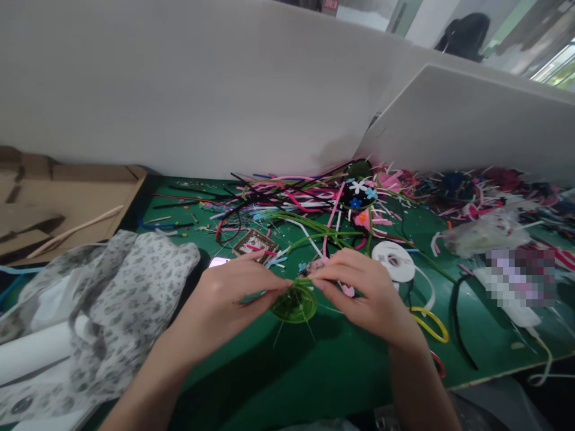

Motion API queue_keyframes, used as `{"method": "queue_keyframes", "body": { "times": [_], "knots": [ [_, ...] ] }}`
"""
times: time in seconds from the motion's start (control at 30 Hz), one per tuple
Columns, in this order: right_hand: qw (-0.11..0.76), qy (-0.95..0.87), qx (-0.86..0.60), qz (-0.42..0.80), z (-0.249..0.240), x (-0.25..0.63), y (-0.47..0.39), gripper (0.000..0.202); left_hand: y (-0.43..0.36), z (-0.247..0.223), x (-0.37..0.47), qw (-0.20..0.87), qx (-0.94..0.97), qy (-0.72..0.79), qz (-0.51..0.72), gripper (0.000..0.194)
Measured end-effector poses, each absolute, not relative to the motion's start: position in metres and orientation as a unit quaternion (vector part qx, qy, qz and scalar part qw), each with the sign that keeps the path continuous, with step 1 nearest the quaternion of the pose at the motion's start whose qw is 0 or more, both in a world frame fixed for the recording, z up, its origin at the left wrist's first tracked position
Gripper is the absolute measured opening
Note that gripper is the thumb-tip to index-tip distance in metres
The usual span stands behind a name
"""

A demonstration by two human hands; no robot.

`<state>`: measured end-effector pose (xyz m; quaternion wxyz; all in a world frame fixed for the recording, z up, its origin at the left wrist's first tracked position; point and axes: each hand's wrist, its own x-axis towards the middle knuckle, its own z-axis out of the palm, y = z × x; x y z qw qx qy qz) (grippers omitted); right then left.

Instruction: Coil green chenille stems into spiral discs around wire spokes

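A small round green piece (294,306), apparently coiled from pipe cleaners, is between my hands above the table. Thin pale wires or pins stick out of its lower side. My left hand (236,290) pinches its upper rim from the left, thumb and forefinger together. From the right, my right hand (359,287) pinches the same rim, its fingertips close to the left ones. Just behind the fingers lies a blue flower (303,267). Beyond the left hand is a dark square patterned piece (255,244) with pink and blue bits on it.
Green, pink and black pipe cleaners (287,194) lie in a heap at the back. To the right are a white ribbon spool (394,261), yellow-handled scissors (431,324) and a plastic bag (487,233). Floral cloth (139,287) and a cardboard box (90,179) are at left.
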<state>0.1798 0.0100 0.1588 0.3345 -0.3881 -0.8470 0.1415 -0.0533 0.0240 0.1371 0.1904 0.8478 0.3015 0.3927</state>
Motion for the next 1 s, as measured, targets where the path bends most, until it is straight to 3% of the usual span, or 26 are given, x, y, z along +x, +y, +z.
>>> {"method": "queue_keyframes", "body": {
  "times": [0.13,0.33,1.0],
  "knots": [
    [0.372,-0.837,-0.388,0.102,0.163,0.183,0.001,0.012,0.020,0.137,-0.056,0.087,0.885,0.239,0.389,0.026],
    [0.397,-0.819,-0.410,0.064,0.162,0.183,-0.017,0.019,0.007,0.145,-0.058,0.012,0.903,0.233,0.362,0.025],
    [0.428,-0.797,-0.421,0.069,0.146,0.176,-0.034,0.026,-0.007,0.147,-0.055,0.005,0.902,0.239,0.360,0.029]
  ]
}}
